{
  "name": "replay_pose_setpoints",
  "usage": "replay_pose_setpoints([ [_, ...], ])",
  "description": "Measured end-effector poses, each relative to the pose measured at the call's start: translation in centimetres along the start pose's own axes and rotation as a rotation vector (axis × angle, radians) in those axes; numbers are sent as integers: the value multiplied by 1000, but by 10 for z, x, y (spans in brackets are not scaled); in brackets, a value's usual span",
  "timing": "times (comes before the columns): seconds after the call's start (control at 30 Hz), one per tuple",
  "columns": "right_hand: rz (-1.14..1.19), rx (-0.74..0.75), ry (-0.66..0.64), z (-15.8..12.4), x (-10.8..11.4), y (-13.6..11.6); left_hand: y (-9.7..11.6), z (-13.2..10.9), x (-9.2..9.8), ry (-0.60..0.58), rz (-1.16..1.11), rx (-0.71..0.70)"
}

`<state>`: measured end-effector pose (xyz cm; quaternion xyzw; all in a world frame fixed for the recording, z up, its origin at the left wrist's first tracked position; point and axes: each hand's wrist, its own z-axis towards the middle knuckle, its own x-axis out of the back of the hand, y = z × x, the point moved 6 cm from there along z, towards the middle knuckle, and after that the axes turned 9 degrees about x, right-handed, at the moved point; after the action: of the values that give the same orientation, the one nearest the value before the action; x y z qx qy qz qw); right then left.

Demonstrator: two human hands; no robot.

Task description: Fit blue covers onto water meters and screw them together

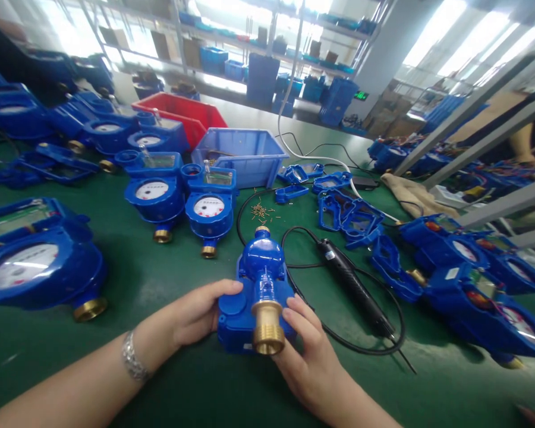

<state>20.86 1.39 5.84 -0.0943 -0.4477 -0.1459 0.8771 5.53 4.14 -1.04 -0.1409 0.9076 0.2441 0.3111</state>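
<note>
A blue water meter [258, 279] with brass threaded ends lies on the green table, one brass end [268, 334] pointing at me. My left hand [196, 312] grips its left side, fingers curled over the body. My right hand [305, 345] holds its right side beside the brass end. A silver bracelet [131, 356] is on my left wrist. A black electric screwdriver [354, 285] with a looped cable lies just to the right, untouched.
Several blue water meters [156, 199] stand at the left and back, more at the right [472, 279]. Blue plastic covers [352, 217], a pile of small screws [261, 210], a blue bin [245, 154] and a red bin [182, 116] sit behind. A beige glove [410, 190] lies far right.
</note>
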Motion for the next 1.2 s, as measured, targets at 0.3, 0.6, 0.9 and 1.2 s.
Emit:
replay_pose_setpoints([
  [0.3, 44, -150, -37, 30, 38, 38, 12, 5, -11, -66, 239, -55],
  [0.6, -17, 258, -448, 84, 5, 23, 10, 1, -2, -63, 229, -176],
  [0.9, -81, 153, -483, 97, 3, 20, 11, -3, -3, -54, 229, -209],
  [1.2, 152, -59, -654, 111, -6, 29, 8, -1, 1, -102, 168, -208],
])
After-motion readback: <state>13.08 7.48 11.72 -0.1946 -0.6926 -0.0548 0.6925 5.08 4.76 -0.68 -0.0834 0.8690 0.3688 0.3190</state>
